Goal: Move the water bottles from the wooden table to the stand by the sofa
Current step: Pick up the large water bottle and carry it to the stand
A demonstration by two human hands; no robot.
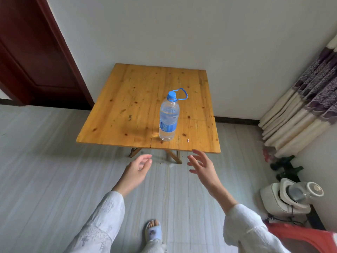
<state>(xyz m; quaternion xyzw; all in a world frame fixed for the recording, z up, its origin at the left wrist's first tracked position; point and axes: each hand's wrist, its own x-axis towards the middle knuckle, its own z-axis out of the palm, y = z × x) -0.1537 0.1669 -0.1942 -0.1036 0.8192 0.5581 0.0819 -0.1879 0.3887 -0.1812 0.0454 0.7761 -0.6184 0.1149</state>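
You stood short of the wooden table (127,106) with both arms reaching toward it, so the step in hand looked like the approach to a pickup, with nothing lifted yet. One water bottle (168,118) stood upright on the tabletop, near the edge closest to you and a little right of the table's middle seam, its blue cap (172,96) on and a blue carry loop (182,93) hanging off the neck toward 2 o'clock. Your left hand (137,168) hovered below the table edge at about 7 o'clock from the bottle, fingers loosely curled, holding nothing. Your right hand (201,164) sat at about 5 o'clock from it, fingers spread and relaxed, also empty. Neither touched the bottle or the table. The next move called for closing the gap and wrapping one hand round the bottle's body, or hooking the loop. The stand and sofa were out of view.
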